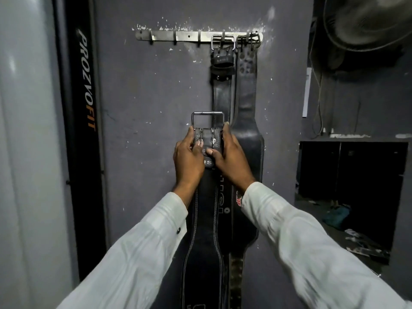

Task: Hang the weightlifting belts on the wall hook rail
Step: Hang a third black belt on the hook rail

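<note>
Straight ahead, a scuffed grey wall (145, 108) fills most of the view, with a tall black panel (85, 85) lettered PROZVOFIT standing upright along its left side. A round fan (367, 23) sits high in the right corner, above a dark open recess (356, 175) with clutter on its floor.

Two white sleeves (142, 253) reach forward from the bottom edge. Between them the stitched belt (204, 219) hangs lengthwise, black with pale stitching, buckle end up and its tail running out of view below. It is well below the rail and not on any hook, and it overlaps the lower parts of the two hung belts (247, 108), which drop side by side from hooks at the right end of the hook rail (165, 36), a metal strip fixed across the upper wall.

The left hand (188, 159) and the right hand (231, 159) each grip one edge of the stitched belt just under its buckle, fingers curled round the sides and thumbs pressed onto the front, nearly touching each other. The steel buckle (207, 120) stands upright above the fingertips
</note>
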A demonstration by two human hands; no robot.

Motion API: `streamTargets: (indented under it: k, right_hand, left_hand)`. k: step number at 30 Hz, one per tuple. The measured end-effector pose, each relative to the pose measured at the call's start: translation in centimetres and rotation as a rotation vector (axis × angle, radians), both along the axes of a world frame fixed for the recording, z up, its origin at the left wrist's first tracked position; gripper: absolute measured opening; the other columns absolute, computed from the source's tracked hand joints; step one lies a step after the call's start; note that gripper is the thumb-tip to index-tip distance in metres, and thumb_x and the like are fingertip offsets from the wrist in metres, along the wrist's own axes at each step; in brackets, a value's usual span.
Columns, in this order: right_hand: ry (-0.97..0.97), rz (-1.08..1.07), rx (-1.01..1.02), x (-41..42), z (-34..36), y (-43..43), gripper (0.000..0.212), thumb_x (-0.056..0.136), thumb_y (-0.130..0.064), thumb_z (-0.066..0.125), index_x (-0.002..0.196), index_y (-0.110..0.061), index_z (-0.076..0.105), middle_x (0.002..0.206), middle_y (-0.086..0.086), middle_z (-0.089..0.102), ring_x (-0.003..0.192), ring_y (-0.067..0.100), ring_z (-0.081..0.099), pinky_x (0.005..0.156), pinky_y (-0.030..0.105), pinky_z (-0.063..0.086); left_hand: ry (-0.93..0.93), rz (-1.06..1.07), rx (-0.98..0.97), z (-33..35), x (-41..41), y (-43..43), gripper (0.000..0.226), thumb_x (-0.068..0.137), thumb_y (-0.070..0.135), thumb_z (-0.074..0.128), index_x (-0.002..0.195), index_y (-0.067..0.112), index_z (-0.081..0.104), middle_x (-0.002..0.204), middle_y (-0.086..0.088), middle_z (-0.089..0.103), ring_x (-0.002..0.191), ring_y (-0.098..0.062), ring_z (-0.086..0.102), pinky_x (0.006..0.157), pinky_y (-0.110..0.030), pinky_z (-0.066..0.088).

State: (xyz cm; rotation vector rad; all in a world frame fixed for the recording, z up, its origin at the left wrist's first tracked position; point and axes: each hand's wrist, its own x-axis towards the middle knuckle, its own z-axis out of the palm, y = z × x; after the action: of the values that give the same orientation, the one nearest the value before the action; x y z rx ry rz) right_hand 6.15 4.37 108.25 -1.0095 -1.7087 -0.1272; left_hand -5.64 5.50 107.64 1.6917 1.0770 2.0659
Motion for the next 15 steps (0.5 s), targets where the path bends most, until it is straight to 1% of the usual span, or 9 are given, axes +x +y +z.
streamTargets:
  k: [2, 3, 5, 8, 10, 12, 13, 14, 15]
  right_hand:
    - [0.003, 0.021, 0.066, -0.2, 1.6, 1.2, 0.089, 0.093, -0.017, 0.065, 0.159, -0.009, 0.006, 0.160, 0.015, 0.032, 0.146, 0.027, 0.036, 0.116, 0.029, 0.029]
    - [0.028, 0.046, 0.094, -0.3, 2.5, 2.0, 0.089, 0.091, -0.016, 0.067, 0.159, -0.009, 0.008, 0.158, 0.015, 0.035, 0.144, 0.027, 0.039, 0.117, 0.029, 0.030]
    - [0.091, 0.108, 0.117, -0.3, 4.2, 3.7, 0.088, 0.088, -0.015, 0.070, 0.157, -0.008, 0.015, 0.154, 0.015, 0.042, 0.141, 0.026, 0.045, 0.118, 0.037, 0.037]
    - [0.072, 0.124, 0.163, -0.4, 7.2, 6.2, 0.085, 0.085, -0.022, 0.071, 0.155, -0.006, 0.024, 0.149, 0.014, 0.049, 0.137, 0.026, 0.049, 0.116, 0.041, 0.039]
    - [0.040, 0.137, 0.189, -0.1, 9.6, 7.9, 0.081, 0.085, -0.019, 0.071, 0.152, -0.003, 0.029, 0.149, 0.016, 0.048, 0.135, 0.024, 0.049, 0.115, 0.028, 0.037]
    - [0.027, 0.139, 0.198, 0.2, 12.6, 9.6, 0.075, 0.087, -0.013, 0.072, 0.150, -0.001, 0.034, 0.143, 0.016, 0.051, 0.126, 0.013, 0.047, 0.103, 0.006, 0.031]
    - [0.016, 0.155, 0.196, 0.3, 14.2, 10.4, 0.073, 0.085, -0.015, 0.073, 0.148, -0.002, 0.037, 0.137, 0.013, 0.053, 0.122, 0.010, 0.046, 0.100, 0.000, 0.030]
    - [0.017, 0.170, 0.193, 0.2, 15.9, 11.3, 0.074, 0.082, -0.022, 0.074, 0.145, -0.003, 0.041, 0.131, 0.007, 0.054, 0.121, 0.011, 0.049, 0.103, 0.004, 0.035]
    - [0.029, 0.180, 0.205, 0.1, 17.6, 12.6, 0.077, 0.077, -0.030, 0.074, 0.143, -0.005, 0.044, 0.133, 0.008, 0.057, 0.121, 0.015, 0.055, 0.108, 0.018, 0.042]
  left_hand:
    - [0.059, 0.045, 0.040, 2.0, -0.4, 1.1, 0.050, 0.099, 0.016, 0.052, 0.148, 0.019, 0.043, 0.134, -0.009, 0.056, 0.124, -0.018, 0.054, 0.109, -0.024, 0.038]
    - [0.091, 0.066, 0.060, 3.0, -0.6, 1.7, 0.051, 0.099, 0.016, 0.051, 0.149, 0.019, 0.041, 0.131, -0.009, 0.056, 0.123, -0.019, 0.054, 0.106, -0.021, 0.036]
    - [0.139, 0.105, 0.090, 5.1, -0.9, 3.0, 0.051, 0.099, 0.015, 0.050, 0.149, 0.017, 0.039, 0.129, -0.012, 0.054, 0.123, -0.022, 0.054, 0.105, -0.021, 0.035]
    - [0.180, 0.126, 0.131, 8.1, -1.4, 6.1, 0.052, 0.098, 0.014, 0.051, 0.149, 0.015, 0.041, 0.133, -0.014, 0.055, 0.126, -0.024, 0.053, 0.109, -0.025, 0.037]
    - [0.179, 0.109, 0.165, 10.5, -1.6, 8.8, 0.052, 0.096, 0.014, 0.051, 0.147, 0.014, 0.044, 0.134, -0.013, 0.058, 0.125, -0.024, 0.055, 0.111, -0.032, 0.041]
    - [0.191, 0.100, 0.218, 13.3, -1.8, 11.0, 0.050, 0.094, 0.017, 0.052, 0.144, 0.014, 0.049, 0.132, -0.010, 0.062, 0.123, -0.024, 0.058, 0.108, -0.040, 0.045]
    - [0.201, 0.113, 0.236, 14.7, -1.9, 11.8, 0.048, 0.093, 0.019, 0.052, 0.141, 0.014, 0.052, 0.129, -0.009, 0.064, 0.120, -0.025, 0.059, 0.106, -0.041, 0.047]
    - [0.204, 0.123, 0.244, 16.3, -2.0, 12.8, 0.046, 0.093, 0.020, 0.053, 0.138, 0.014, 0.055, 0.127, -0.008, 0.066, 0.118, -0.024, 0.061, 0.104, -0.041, 0.049]
    - [0.189, 0.115, 0.241, 17.8, -2.0, 13.5, 0.044, 0.092, 0.021, 0.055, 0.136, 0.013, 0.057, 0.125, -0.008, 0.068, 0.116, -0.024, 0.063, 0.102, -0.041, 0.050]
